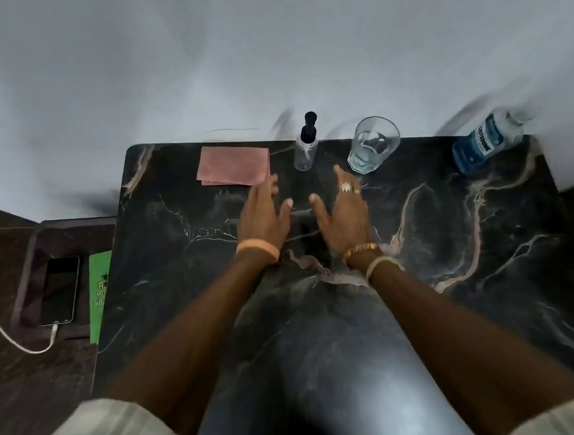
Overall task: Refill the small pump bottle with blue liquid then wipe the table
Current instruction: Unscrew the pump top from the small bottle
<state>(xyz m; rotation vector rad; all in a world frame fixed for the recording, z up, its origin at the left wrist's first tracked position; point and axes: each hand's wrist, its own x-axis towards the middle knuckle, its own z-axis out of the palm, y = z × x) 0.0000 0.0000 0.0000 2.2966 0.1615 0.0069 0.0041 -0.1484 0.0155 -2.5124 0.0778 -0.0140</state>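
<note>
Just before upright pump bottle [305,150], left hand [263,215] and right hand [342,213] held over counter [180,277], fingers [339,176] released, nothing grasped. Pink cloth [233,168] laid left of pump bottle; glass [372,147] and blue mouthwash bottle [486,143] stood to its right.

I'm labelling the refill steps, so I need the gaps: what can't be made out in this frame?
Head view only:
- small pump bottle: clear and small; whether any liquid is inside cannot be told.
- blue bottle: its cap end is smeared by blur; capped or open is unclear.
- green card: partly hidden by the table edge, print unreadable.
- glass: blurred; contents unclear.
</note>
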